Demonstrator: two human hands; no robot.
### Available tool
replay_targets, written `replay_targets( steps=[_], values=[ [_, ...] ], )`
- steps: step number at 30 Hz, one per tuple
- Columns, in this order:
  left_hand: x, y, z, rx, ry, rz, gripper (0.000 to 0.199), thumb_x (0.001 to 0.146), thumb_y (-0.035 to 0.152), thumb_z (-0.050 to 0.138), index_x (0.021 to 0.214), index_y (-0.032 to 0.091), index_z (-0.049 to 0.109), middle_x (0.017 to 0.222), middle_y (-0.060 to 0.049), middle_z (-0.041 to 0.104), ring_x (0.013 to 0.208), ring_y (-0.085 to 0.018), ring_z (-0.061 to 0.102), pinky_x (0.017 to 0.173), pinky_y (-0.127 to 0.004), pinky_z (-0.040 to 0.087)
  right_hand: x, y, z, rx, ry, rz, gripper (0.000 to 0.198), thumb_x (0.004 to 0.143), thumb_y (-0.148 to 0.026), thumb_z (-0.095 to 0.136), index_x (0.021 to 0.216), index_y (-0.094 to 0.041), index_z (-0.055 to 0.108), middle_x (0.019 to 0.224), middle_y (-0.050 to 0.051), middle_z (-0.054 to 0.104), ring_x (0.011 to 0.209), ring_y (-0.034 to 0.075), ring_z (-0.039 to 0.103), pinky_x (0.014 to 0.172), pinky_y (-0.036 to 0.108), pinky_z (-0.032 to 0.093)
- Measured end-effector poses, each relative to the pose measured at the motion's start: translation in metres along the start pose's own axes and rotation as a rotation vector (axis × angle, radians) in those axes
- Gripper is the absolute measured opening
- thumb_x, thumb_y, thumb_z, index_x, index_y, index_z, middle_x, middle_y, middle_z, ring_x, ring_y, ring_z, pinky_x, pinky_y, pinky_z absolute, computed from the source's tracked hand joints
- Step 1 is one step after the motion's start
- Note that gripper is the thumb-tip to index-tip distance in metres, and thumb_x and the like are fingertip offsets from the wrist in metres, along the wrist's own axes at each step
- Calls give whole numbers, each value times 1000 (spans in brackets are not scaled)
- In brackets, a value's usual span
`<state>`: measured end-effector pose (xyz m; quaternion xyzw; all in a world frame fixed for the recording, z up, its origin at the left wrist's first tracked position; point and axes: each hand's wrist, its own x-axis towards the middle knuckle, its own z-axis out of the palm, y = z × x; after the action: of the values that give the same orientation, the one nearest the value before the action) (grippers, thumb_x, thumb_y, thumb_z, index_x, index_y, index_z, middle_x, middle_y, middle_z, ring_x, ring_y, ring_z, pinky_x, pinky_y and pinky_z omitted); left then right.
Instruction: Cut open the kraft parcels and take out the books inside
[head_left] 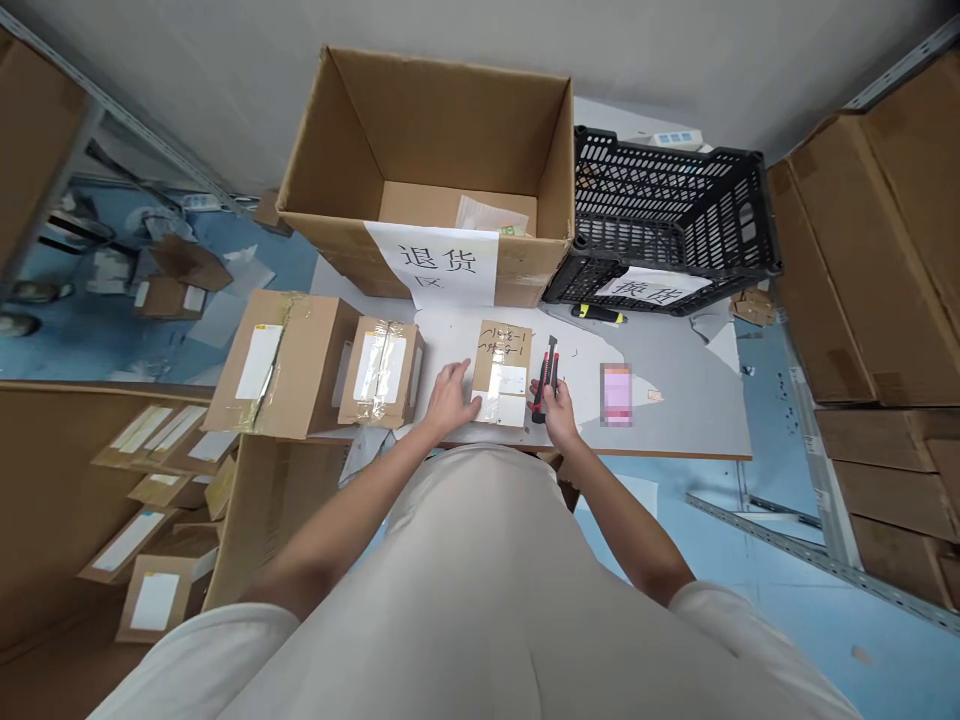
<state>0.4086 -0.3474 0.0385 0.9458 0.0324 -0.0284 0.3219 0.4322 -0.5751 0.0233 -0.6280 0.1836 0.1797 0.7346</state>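
Observation:
A small flat cardboard box [491, 355] with handwriting and white labels lies on the table in front of me. My left hand [451, 400] is at its left side, fingers apart and thumb at the lower left edge; whether it presses on the box I cannot tell. In my right hand [559, 412], fingers wrapped round the handle, is a red and black utility knife [552, 368] just right of the box. Its blade end points away from me. Left of my left hand stand a taped carton [381, 372] and a larger one [289, 365].
A big open carton [532, 275] with a paper sign holds a clear plastic bag [487, 215]. Beside it is a black plastic crate [750, 230]. A yellow and black cutter [598, 314] and a pink blurred item [616, 395] lie on the table [697, 425]. Parcels [154, 600] fill a bin at lower left.

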Motion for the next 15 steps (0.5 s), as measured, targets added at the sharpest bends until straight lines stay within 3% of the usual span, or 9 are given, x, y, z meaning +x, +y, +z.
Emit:
replay_targets(
  steps=[5, 8, 11, 15],
  values=[
    [91, 6, -10, 56, -103, 193, 74, 77, 35, 55, 142, 10, 32, 149, -18, 29, 139, -35, 25, 111, -50, 30, -47, 21, -8, 54, 73, 219, 39, 80, -54, 60, 104, -28, 45, 113, 6, 63, 89, 20, 68, 63, 35, 59],
    [123, 4, -9, 55, -255, 218, 72, 73, 32, 56, 138, 8, 38, 139, -18, 42, 131, -32, 40, 110, -43, 34, -60, 27, -4, 168, 15, 336, 37, 81, -55, 59, 103, -29, 46, 106, 6, 65, 84, 22, 70, 64, 41, 60],
    [120, 0, -11, 54, -221, 116, 66, 70, 31, 57, 132, 11, 45, 125, -15, 51, 115, -28, 54, 102, -38, 43, -53, 23, -2, 211, 32, 295, 36, 82, -56, 57, 103, -29, 45, 109, 5, 66, 82, 21, 70, 68, 43, 60],
    [71, -8, -15, 121, 11, -232, 56, 71, 42, 61, 118, 13, 51, 113, -16, 56, 104, -32, 59, 90, -43, 49, -23, 7, -9, 186, 110, 73, 35, 82, -57, 55, 102, -31, 45, 120, 3, 61, 90, 17, 68, 78, 40, 58]
  ],
)
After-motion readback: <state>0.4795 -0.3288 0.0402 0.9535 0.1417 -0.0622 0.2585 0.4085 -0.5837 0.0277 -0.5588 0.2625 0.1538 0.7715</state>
